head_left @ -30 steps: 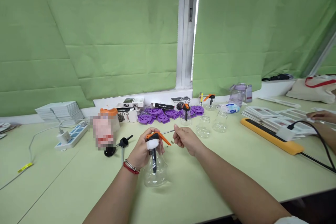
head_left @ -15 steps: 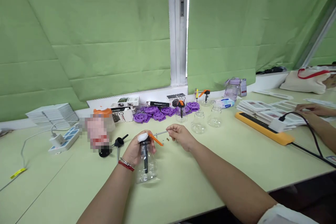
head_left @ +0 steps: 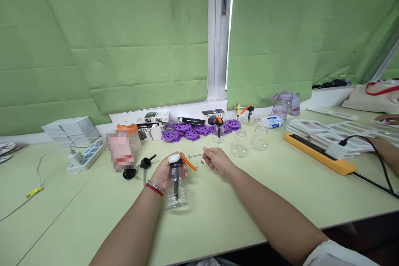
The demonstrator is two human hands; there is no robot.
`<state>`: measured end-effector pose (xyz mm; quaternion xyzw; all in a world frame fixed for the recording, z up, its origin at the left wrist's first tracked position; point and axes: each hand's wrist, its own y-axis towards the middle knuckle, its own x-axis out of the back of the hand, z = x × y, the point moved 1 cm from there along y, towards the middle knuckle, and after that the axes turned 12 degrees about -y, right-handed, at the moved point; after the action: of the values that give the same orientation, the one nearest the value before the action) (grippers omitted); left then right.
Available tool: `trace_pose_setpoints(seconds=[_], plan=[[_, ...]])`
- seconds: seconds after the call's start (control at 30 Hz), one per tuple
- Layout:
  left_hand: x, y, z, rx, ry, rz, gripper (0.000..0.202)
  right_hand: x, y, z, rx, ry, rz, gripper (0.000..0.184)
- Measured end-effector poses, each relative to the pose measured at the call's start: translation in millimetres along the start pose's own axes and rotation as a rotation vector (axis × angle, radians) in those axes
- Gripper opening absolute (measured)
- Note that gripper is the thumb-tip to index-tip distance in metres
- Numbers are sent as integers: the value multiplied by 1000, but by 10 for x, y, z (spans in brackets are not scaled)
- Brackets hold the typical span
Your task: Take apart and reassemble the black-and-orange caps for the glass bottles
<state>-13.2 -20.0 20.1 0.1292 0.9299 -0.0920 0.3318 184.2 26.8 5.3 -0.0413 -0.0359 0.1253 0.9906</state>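
Observation:
My left hand is wrapped round the neck of a clear spray bottle with a black head, a white cap on top and an orange lever. A black tube hangs inside the bottle, which stands roughly upright. In my right hand, a thin metal rod is pinched between thumb and fingers. It runs level toward the bottle's head, behind the lever; where its far end meets the head is hidden. A few tiny brownish bits lie on the table near my right fingertips.
Loose black spray heads lie left of my left hand. Behind are purple plastic parts, clear bottles and boxes. A yellow power strip lies to the right, by paper stacks and another person's hand. A white power strip is left.
The view has turned a little left, so everything sits slightly farther right. My grip on the bottle and rod looks the same. The other person's hands have moved apart.

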Motion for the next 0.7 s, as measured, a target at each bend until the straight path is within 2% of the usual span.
trace_pose_setpoints(seconds=[0.1, 0.27, 0.4, 0.57, 0.7], plan=[[8, 6, -5, 4, 1, -2, 17, 1, 13, -5, 56, 37, 34, 31], [10, 18, -6, 22, -7, -15, 20, 4, 38, -52, -52, -23, 54, 38], [31, 20, -11, 15, -11, -18, 19, 9, 51, -56, 37, 56, 74, 28], [41, 25, -12, 35, -21, 1, 18, 16, 56, -53, -43, 2, 47, 32], [31, 25, -8, 31, -15, -25, 17, 43, 74, -34, 84, -11, 40, 23]])
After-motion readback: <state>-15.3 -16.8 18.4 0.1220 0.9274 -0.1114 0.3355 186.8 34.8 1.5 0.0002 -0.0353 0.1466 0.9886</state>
